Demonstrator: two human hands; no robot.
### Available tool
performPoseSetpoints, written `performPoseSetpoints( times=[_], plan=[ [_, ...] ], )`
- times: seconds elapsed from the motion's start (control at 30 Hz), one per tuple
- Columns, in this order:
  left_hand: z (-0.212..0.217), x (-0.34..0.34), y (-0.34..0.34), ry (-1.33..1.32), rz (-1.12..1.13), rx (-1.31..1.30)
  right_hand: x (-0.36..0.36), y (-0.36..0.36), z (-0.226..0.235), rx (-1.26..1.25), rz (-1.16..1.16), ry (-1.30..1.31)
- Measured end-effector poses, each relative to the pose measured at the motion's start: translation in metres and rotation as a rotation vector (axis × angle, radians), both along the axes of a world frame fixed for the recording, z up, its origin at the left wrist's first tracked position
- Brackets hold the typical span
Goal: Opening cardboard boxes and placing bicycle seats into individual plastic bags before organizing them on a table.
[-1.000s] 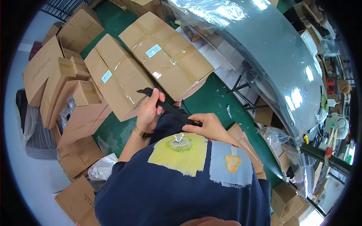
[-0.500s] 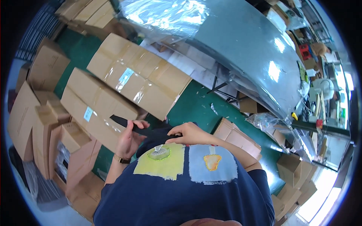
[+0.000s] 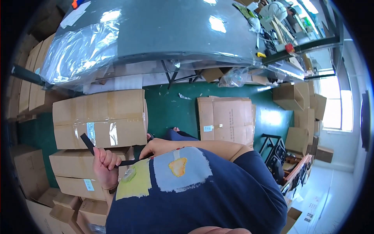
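A black strap (image 3: 127, 162) runs between my two hands in front of my shirt. My left hand (image 3: 105, 165) is closed round it, with a flat loose end sticking up past the fingers. My right hand (image 3: 150, 150) is closed at the strap's other visible end, close against my body; its fingertips are partly hidden. A taped cardboard carton (image 3: 74, 134) lies just beyond my left hand. Another carton (image 3: 64, 165) lies on the near side of it.
A grey-topped table (image 3: 163, 27) spans the far side, with clear plastic film (image 3: 80, 56) on its left part. Flattened cardboard (image 3: 230, 115) rests on the green floor (image 3: 171, 109). Open cartons (image 3: 290, 97) and a black folded frame (image 3: 274, 156) stand at the right.
My view has turned to the right, so table and cartons now sit level. My left hand has gone from partly spread to closed round the strap, which now stretches between both hands.
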State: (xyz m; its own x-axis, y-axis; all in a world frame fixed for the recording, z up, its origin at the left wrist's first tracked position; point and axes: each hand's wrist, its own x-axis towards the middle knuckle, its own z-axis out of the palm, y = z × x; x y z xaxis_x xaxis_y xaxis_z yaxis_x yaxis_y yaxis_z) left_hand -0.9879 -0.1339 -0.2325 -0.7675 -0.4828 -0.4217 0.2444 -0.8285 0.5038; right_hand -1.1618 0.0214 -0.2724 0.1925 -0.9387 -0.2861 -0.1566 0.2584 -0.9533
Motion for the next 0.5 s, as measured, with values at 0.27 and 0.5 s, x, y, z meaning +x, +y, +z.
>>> performPoseSetpoints(
  times=[0.27,0.5],
  plan=[
    [-0.089,0.021,0.014,-0.601,-0.487,-0.097,-0.081,0.046,-0.003,0.033,-0.135,-0.017],
    [-0.101,-0.037,0.06,-0.935,-0.745,-0.959,-0.349,0.216,-0.077,0.065,-1.329,0.422]
  ],
)
